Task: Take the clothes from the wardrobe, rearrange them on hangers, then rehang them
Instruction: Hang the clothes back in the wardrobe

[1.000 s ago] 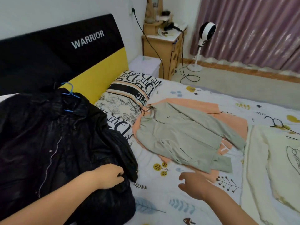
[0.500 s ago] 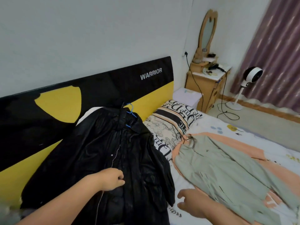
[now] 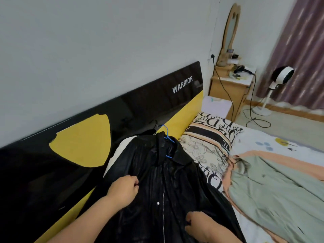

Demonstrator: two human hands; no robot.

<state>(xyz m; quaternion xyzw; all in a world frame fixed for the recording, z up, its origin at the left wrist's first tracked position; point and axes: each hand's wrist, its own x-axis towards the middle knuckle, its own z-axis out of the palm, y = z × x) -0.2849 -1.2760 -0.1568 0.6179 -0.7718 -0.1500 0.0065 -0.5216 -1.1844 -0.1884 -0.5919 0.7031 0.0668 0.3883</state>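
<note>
Head view: left hand and right hand both clutch the black jacket near the bed's head; lifting carelessly could slip it off the blue hanger.

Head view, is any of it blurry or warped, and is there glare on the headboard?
Head view: the curtain and fan at the right edge are smeared by motion blur; the wide lens bows the headboard, whose glossy black panel shows dull reflections, not harsh glare; light is soft and even; the black jacket loses detail in its dark folds, while both hands look fairly sharp.
</note>
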